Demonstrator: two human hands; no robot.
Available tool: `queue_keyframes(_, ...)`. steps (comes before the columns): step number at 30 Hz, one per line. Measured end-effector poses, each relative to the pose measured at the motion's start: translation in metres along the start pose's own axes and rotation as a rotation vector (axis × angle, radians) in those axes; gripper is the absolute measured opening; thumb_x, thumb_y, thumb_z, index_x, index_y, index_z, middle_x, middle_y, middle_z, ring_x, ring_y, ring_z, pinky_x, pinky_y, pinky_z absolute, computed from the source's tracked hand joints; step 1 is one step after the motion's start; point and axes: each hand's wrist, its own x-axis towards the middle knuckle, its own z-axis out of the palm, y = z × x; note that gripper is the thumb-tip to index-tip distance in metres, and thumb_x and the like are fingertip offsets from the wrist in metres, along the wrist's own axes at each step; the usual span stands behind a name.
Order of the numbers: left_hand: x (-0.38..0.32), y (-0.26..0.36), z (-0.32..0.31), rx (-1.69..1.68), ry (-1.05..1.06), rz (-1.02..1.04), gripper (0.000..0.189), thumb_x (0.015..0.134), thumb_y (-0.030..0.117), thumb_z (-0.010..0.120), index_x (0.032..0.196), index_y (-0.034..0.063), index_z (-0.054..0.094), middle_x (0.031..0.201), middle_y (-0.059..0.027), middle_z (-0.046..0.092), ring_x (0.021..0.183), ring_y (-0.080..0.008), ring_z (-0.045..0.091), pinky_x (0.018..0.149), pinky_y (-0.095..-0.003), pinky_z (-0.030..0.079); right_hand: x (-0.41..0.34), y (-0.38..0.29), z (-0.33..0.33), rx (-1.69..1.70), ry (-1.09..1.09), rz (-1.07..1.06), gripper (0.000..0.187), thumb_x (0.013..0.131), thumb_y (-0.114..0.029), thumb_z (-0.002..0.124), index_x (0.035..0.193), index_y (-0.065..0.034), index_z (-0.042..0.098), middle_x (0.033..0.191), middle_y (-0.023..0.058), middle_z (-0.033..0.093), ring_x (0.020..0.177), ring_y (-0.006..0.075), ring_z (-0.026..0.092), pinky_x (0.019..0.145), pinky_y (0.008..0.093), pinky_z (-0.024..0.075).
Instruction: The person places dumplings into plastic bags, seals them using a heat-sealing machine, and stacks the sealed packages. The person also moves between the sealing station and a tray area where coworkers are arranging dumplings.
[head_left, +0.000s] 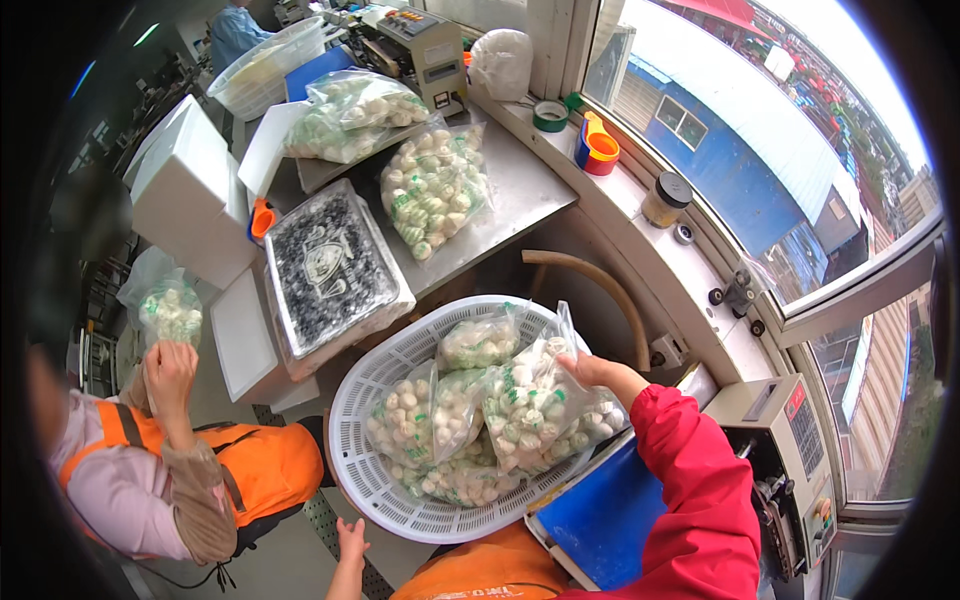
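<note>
My right hand (589, 370), in a red sleeve, grips the upper edge of a clear plastic bag of round whitish pieces (529, 409), which look like frozen balls or dumplings. The bag has green print and rests on other filled bags (405, 420) in a white slotted plastic basket (352, 480). My left hand (352, 538) is low in the view, just outside the basket's near rim. It holds nothing, and its fingers are slightly apart.
At left, a co-worker in an orange apron (277, 461) holds another bag (171, 311). Ahead are a metal table (525, 195), filled bags (435, 187), foam boxes (180, 195) and a sealing machine (424, 56). A blue conveyor belt (600, 510) and another machine (787, 450) stand right.
</note>
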Motion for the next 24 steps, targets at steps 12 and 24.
queue_keyframes(12,0.046,0.029,0.042,0.267,0.038,-0.181,0.065,0.103,0.012,0.048,0.149,0.0238,0.004,0.146,-0.0157,0.042,0.119,-0.0343,0.060,0.076,-0.0583,0.060,0.016,-0.030,-0.024,-0.067,-0.397,-0.099,0.106,0.091,-0.077,0.043,0.139,0.0178,0.040,0.136,0.0391,0.050,0.127,0.0470,0.054,0.107,0.0457,0.0443)
queue_keyframes(24,0.033,0.083,0.030,0.262,-0.155,-0.202,0.065,0.106,0.047,0.044,0.155,0.0171,0.013,0.149,-0.0159,0.042,0.125,-0.0348,0.056,0.095,-0.0595,0.051,-0.024,-0.053,-0.031,-0.139,-0.450,-0.352,0.105,0.089,-0.082,0.039,0.126,0.0158,0.053,0.124,0.0361,0.060,0.117,0.0476,0.060,0.102,0.0466,0.0479)
